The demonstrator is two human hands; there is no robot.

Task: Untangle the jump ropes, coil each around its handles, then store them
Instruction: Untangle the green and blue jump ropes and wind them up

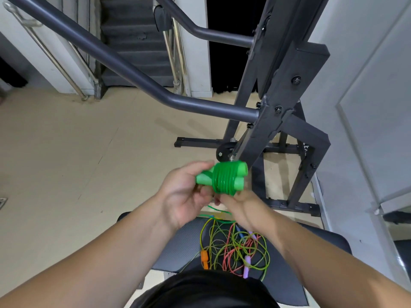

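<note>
A green jump rope [223, 177] is wound in tight coils around its two green handles, held up in front of me. My left hand [184, 194] grips the handle ends on the left side of the bundle. Just below the coils, my right hand [242, 206] has its fingers curled under the bundle; a thin green strand trails down from there. Lower down, a tangle of yellow-green and red ropes [238, 247] lies on a black padded bench [175, 252], with an orange handle [204, 258] and a purple handle [246, 264] in it.
A dark steel gym rack [287, 103] rises right in front, its bent bar [124, 67] crossing to the upper left. Beige floor [66, 163] spreads left. Stairs with metal rails stand at the back. A white wall is on the right.
</note>
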